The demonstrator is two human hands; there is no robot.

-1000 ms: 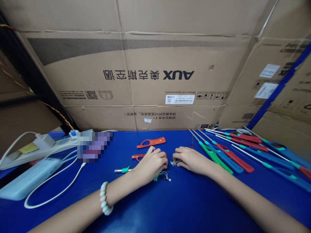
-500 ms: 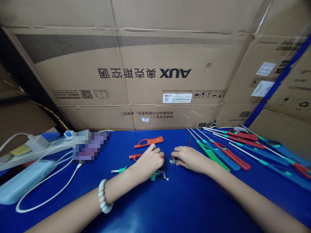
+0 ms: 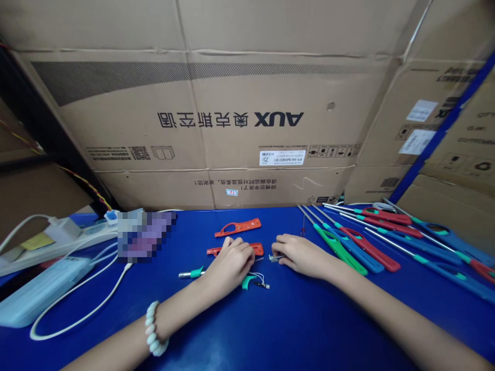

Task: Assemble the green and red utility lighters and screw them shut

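Observation:
My left hand (image 3: 229, 266) lies curled on the blue table (image 3: 270, 330), its fingertips at a red plastic handle shell (image 3: 257, 249). A second red shell (image 3: 238, 227) lies just behind. Under the left hand a metal tube with a teal collar (image 3: 192, 274) sticks out to the left, and a teal trigger piece with thin wires (image 3: 253, 281) lies to its right. My right hand (image 3: 299, 253) rests curled beside it, its fingers pinching a small clear part (image 3: 274, 258).
Several long-nosed lighters with green, blue and red handles (image 3: 359, 242) lie at the right. A white power strip (image 3: 58, 237), a pale power bank (image 3: 36, 291) and a white cable (image 3: 77, 319) sit at the left. Large cardboard boxes (image 3: 232, 118) wall off the back.
My left hand has drawn back a little toward me, uncovering more of the near red shell. My right hand has stayed put.

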